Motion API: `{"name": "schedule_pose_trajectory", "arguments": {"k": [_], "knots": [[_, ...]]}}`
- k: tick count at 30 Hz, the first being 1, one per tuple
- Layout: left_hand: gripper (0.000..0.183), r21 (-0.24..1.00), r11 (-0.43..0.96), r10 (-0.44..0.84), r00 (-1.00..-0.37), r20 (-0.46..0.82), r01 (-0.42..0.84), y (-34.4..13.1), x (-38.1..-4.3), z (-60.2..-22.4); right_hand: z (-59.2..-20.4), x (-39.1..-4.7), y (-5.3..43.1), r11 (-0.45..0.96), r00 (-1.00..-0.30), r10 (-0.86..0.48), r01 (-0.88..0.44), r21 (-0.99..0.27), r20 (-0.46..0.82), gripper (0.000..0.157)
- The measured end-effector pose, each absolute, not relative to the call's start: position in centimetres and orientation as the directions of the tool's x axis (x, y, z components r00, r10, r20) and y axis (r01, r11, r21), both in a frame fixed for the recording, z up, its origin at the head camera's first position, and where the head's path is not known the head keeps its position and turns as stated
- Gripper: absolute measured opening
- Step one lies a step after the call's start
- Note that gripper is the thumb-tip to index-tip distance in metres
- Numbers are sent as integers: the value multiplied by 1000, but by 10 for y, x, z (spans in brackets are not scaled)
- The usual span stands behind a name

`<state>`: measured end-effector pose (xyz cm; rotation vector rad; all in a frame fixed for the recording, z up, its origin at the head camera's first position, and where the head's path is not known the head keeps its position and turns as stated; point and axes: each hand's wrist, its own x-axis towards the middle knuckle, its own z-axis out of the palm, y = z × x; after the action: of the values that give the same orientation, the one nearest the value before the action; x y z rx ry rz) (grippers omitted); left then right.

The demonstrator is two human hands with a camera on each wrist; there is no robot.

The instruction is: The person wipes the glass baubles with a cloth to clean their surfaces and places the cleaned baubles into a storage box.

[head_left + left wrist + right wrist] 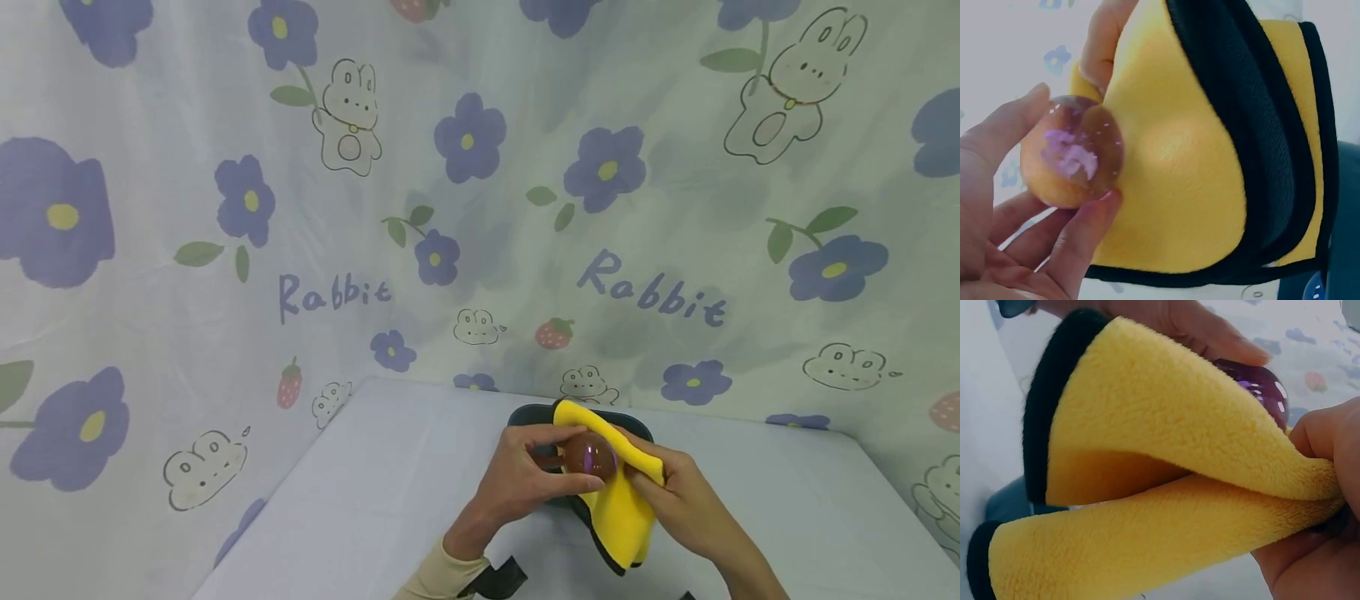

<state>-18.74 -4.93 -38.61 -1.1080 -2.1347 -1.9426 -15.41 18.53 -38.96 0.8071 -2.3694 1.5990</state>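
Observation:
My left hand point(521, 473) grips a glossy, see-through ball point(589, 461) between thumb and fingers. Purple swirls and small specks show in the ball point(1072, 150) in the left wrist view. A yellow plush cloth point(618, 521) with black edging hangs from my right hand point(686, 500), which pinches it in a fold. That pinch on the cloth point(1147, 406) is seen up close in the right wrist view. The cloth lies right beside the ball and covers part of it there. Both hands are over the near side of a dark teal tray.
Behind the hands, the dark teal tray point(528, 414) sits on the white table point(360, 492), largely hidden by hands and cloth. A shiny dark blue round thing point(1314, 289) shows by the tray in the left wrist view. A patterned curtain point(480, 217) hangs along the table's far edge.

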Motion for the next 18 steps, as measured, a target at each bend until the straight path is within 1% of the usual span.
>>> {"name": "schedule_pose_trajectory", "arguments": {"k": [6,13,18], "knots": [[46,873,-42,377,-802,464,485,-47,-188,-388,-389,-153,181,280,-877,-316,-452,-847,363,44],[41,894,-68,318,-840,441,443,-42,-189,-391,-387,-150,177,321,-912,-282,-383,-866,298,46],[41,899,-42,271,-861,430,436,-41,-190,-391,-383,-148,176,328,-921,-264,-365,-872,286,48]]}}
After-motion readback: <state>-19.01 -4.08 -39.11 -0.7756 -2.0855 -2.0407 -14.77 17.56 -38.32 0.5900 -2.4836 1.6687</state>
